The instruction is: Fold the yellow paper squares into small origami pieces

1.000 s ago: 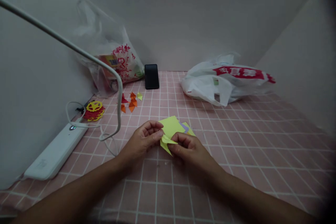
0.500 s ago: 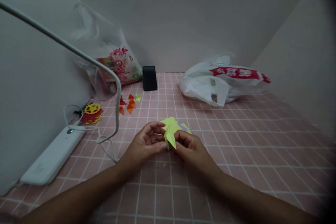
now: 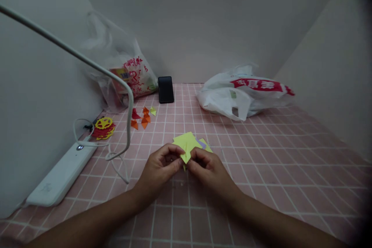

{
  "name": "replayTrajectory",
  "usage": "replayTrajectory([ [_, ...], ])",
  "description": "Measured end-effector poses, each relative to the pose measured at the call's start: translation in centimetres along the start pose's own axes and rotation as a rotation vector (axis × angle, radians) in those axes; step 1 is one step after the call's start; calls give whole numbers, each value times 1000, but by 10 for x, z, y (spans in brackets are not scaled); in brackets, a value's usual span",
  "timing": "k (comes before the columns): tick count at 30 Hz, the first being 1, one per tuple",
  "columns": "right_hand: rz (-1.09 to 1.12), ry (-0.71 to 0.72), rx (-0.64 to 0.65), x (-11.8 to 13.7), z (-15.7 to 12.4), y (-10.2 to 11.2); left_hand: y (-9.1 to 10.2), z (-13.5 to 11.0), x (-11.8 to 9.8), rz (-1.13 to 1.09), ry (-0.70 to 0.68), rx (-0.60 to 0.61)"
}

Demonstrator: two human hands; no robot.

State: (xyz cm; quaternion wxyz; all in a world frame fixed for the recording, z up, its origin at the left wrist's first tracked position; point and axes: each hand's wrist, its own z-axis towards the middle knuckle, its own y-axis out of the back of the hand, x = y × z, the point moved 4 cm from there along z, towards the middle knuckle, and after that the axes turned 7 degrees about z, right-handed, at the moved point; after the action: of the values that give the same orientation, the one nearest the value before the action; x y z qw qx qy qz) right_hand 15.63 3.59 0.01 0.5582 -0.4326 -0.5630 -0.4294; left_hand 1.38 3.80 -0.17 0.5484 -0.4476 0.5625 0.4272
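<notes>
Between my two hands is a small folded piece of yellow paper (image 3: 185, 157), its pointed end toward me. My left hand (image 3: 161, 162) pinches its left edge between thumb and fingers. On the other edge, my right hand (image 3: 208, 166) pinches it the same way. Just behind it lie flat sheets of yellow paper (image 3: 183, 138) with a bit of purple paper (image 3: 200, 143) showing at the right. My fingers cover part of the folded piece.
Small orange folded papers (image 3: 145, 118) lie at the back left, beside a yellow folded one (image 3: 153, 111). A phone (image 3: 166, 90) and two plastic bags (image 3: 226, 97) stand behind. A white power strip (image 3: 62, 174) with a looping cable (image 3: 130, 124) is at left.
Both hands have closed in on the folded yellow paper. Its raised flaps, spread before, now sit flatter and narrower between my fingertips. The view has shifted slightly.
</notes>
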Motion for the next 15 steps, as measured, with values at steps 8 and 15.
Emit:
replayTrajectory([
  [8, 108, -23, 20, -6, 1, -1, 1, -1, -3, 60, 50, -28],
  [15, 226, -35, -14, -8, -1, -2, 0, -1, -3, 32, 84, -1],
])
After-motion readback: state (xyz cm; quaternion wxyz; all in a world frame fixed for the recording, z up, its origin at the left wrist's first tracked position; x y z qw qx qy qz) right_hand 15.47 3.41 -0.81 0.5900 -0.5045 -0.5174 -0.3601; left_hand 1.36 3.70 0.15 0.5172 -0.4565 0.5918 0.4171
